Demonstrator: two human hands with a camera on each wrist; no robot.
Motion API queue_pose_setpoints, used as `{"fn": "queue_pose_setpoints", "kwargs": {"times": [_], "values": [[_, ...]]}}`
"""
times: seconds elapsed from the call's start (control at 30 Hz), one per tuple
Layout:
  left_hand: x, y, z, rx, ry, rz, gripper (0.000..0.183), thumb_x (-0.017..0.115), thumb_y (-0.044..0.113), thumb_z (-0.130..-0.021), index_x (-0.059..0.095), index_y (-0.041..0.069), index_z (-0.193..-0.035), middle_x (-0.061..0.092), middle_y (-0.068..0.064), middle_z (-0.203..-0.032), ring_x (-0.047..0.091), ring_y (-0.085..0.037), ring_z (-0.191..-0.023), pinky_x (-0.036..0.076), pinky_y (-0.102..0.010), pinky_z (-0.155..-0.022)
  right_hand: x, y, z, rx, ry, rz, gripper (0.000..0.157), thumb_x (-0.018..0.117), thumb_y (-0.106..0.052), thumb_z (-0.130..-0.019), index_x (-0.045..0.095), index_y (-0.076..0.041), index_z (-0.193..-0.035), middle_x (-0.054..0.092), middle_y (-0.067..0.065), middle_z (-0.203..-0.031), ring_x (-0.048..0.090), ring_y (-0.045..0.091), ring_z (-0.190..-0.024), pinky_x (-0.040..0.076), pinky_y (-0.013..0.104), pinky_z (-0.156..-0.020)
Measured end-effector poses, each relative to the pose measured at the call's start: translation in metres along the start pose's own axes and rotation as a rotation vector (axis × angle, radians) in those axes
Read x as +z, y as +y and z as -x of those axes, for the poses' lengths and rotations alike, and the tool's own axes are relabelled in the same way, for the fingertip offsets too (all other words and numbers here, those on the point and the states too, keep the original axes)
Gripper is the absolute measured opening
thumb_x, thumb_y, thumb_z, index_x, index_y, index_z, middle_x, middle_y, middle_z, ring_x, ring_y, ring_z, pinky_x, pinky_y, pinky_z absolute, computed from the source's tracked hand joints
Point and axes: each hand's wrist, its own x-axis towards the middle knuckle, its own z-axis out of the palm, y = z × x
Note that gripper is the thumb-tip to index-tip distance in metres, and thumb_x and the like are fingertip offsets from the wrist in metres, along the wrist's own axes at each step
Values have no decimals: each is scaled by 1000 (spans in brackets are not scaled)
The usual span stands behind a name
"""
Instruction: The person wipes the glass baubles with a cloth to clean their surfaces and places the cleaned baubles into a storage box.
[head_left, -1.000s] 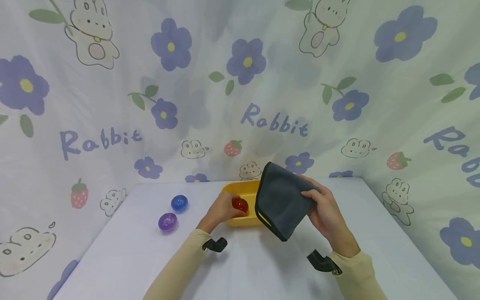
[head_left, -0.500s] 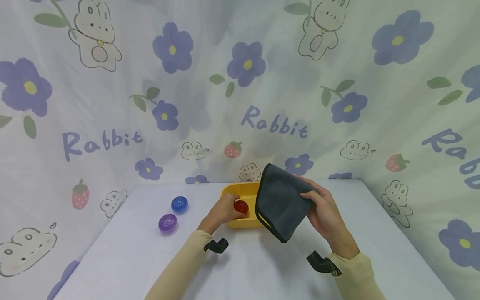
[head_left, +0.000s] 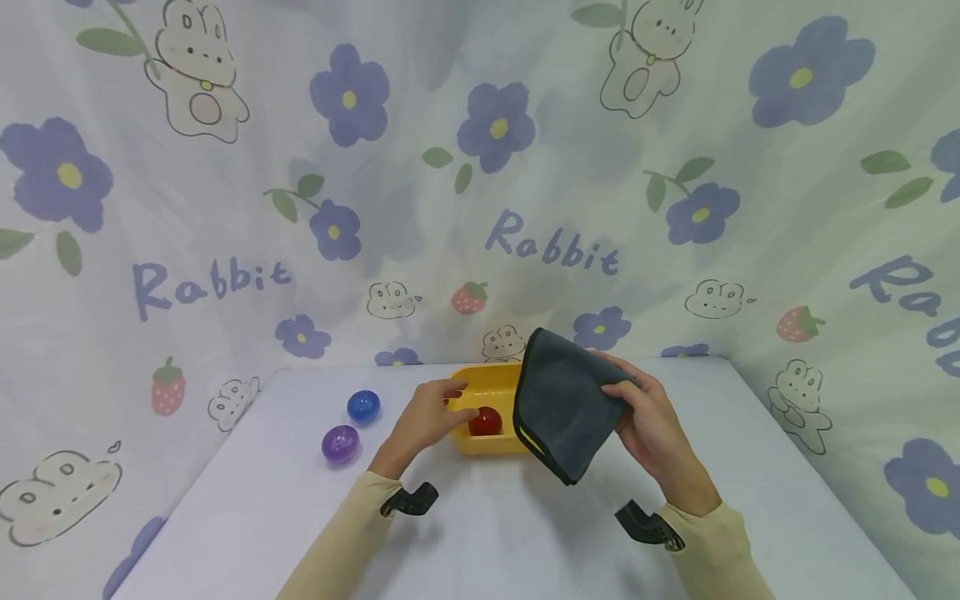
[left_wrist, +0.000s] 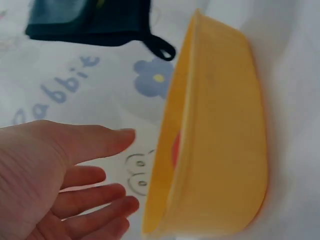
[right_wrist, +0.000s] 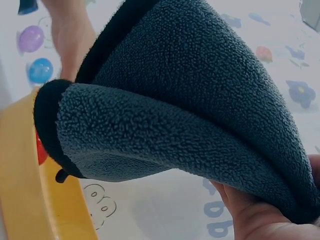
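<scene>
My left hand (head_left: pixel 422 417) is at the left rim of a yellow plastic basin (head_left: pixel 495 447), fingers spread and holding nothing. Inside the basin lies a shiny red ball (head_left: pixel 486 422), close to the thumb tip; the left wrist view shows the hand (left_wrist: pixel 30 170) apart from the basin wall (left_wrist: pixel 220 130). With thumb and fingers, my right hand (head_left: pixel 652 425) pinches a folded dark grey towel (head_left: pixel 566 400) by its right corner. The towel hangs over the basin's right part and hides it. Its fuzzy pile and black edging show up close in the right wrist view.
Left of the basin, a blue ball (head_left: pixel 363 407) and a purple ball (head_left: pixel 341 445) rest on the white table (head_left: pixel 247 517). A curtain (head_left: pixel 420 208) printed with rabbits and flowers hangs behind and around the table.
My left hand has let go of the red ball, opened its fingers and drawn back left. The ball stays in the basin. The right hand and towel have hardly moved.
</scene>
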Motion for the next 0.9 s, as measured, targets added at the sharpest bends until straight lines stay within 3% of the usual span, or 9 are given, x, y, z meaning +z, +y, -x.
{"fn": "queue_pose_setpoints", "kwargs": {"times": [0.3, 0.47, 0.63, 0.8, 0.9], "values": [[-29, -24, 23, 84, 162, 77, 47, 76, 27, -95, 66, 7, -136, 70, -15, -136, 66, -37, -127, 55, -52, -107, -2, 0, 1, 5, 1, 10, 51, 40, 6, -101, 47, -2, -151, 63, -11, -136, 68, 7, -119, 60, 22, -93], [-45, -43, 33, 125, 259, 91, 41, 77, 26, -95, 70, 6, -130, 74, -14, -126, 72, -32, -114, 59, -47, -101, -2, -2, 1, 1, -9, 28, 52, 39, 5, -102, 43, 1, -154, 61, -10, -138, 68, 7, -120, 60, 22, -93], [-62, -67, 47, 124, 361, 74, 39, 78, 28, -94, 72, 7, -126, 77, -11, -117, 73, -26, -105, 62, -45, -95, -2, -2, 0, 5, -11, 37, 52, 39, 4, -102, 42, 1, -154, 60, -9, -139, 67, 7, -121, 60, 22, -94], [-79, -95, 59, 117, 445, 89, 37, 79, 28, -93, 73, 7, -122, 77, -12, -108, 67, -6, -95, 60, -20, -84, -2, -2, -1, 8, -7, 43, 52, 39, 4, -102, 40, 2, -154, 59, -8, -139, 67, 7, -121, 60, 22, -95], [-86, -113, 66, 82, 447, 49, 41, 77, 32, -94, 70, 8, -126, 75, -12, -113, 65, -7, -99, 53, -9, -83, -2, -2, -1, 10, -7, 47, 53, 38, 4, -102, 40, 2, -155, 59, -8, -139, 68, 7, -120, 60, 22, -95]]}}
